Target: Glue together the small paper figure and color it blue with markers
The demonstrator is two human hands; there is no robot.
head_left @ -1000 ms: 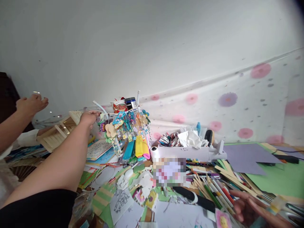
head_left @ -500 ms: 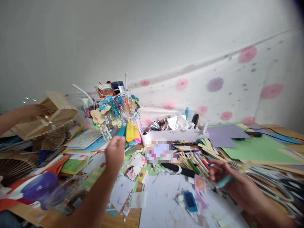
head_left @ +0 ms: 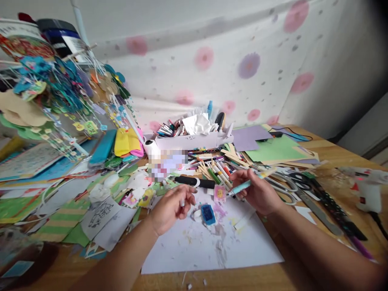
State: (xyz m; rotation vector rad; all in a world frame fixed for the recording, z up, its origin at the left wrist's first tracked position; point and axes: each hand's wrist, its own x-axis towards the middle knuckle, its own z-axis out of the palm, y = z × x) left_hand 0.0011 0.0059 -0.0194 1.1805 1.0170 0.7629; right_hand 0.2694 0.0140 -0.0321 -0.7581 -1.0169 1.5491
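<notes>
My right hand [head_left: 257,190] holds a slim light-blue pen [head_left: 241,187], its dark tip pointing left over the paper. My left hand [head_left: 174,206] is raised over the left part of the white sheet [head_left: 182,246], its fingers curled around a small whitish thing too small to name. Between my hands lies a blue paint pan [head_left: 208,214] in a white case on the sheet. A small pink card [head_left: 220,194] with a yellow centre lies just left of the pen tip. Purple and grey smears mark the sheet.
Behind my hands are a black marker [head_left: 184,180] and several felt pens. A white box [head_left: 188,142] of pens stands at the back. Hanging paper flowers [head_left: 45,93] fill the left. Scissors [head_left: 281,186] and a hot glue gun [head_left: 368,186] lie right.
The view has swung right and down. My left hand has come from the clutter at left to over the sheet. My right hand still holds the pen. Another person's arm has left view.
</notes>
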